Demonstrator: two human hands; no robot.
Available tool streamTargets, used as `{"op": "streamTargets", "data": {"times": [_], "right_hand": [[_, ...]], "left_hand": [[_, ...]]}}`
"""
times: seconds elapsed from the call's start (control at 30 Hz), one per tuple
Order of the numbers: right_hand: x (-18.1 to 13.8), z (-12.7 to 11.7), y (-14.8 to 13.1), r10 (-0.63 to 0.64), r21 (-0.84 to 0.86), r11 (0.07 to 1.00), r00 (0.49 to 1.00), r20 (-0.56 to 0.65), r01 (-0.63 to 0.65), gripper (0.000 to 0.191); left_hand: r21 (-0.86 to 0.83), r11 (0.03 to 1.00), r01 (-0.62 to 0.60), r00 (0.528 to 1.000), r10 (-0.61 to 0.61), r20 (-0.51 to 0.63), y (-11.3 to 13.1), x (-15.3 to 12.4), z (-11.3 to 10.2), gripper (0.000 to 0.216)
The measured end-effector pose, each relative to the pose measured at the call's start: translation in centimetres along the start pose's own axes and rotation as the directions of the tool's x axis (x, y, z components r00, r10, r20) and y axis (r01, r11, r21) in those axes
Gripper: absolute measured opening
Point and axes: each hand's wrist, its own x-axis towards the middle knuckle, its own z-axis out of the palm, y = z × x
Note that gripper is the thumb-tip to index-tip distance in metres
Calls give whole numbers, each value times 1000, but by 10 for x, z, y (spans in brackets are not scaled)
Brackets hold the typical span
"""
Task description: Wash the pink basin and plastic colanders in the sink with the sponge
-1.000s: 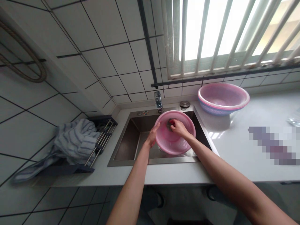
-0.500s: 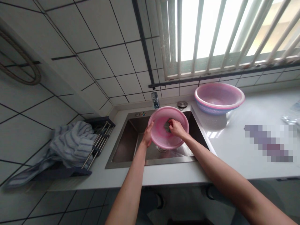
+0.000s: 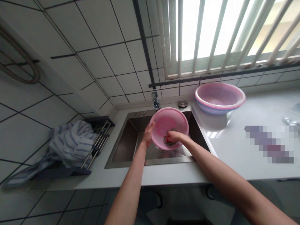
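Note:
A round pink plastic colander (image 3: 160, 120) is held tilted over the steel sink (image 3: 127, 137), its inside towards me. My left hand (image 3: 148, 135) grips the left rim, thumb on the inner side and fingers behind. Inside the bowl, my right hand (image 3: 172, 137) is closed on a crumpled grey-green scrubbing cloth (image 3: 167, 142), pressed against the lower inner wall. The cloth is partly hidden by the hand, and its exact material is hard to make out. Just behind the colander stands the faucet (image 3: 155, 99).
Pink and blue nested basins (image 3: 219, 107) stand on the counter to the right. A drain plug (image 3: 182, 104) lies behind the sink. On the left, a striped cloth (image 3: 72, 140) covers part of a rack (image 3: 100, 143). A barred window (image 3: 211, 37) is above.
My right hand has moved down inside the colander with the scrubbing cloth, from the middle to the lower wall. My left hand keeps its grip on the rim.

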Motion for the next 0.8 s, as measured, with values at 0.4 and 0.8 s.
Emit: {"op": "streamTargets", "data": {"times": [0.4,0.8], "right_hand": [[7,-1,-1,-274,230,853,778,-566,468,43],[-19,-34,6,-142,-31,961,392,-909,276,60]], "left_hand": [[-89,966,241,958,-223,178,-7,-3,9,58],[-1,986,168,983,-168,70,9,-8,4,67]]}}
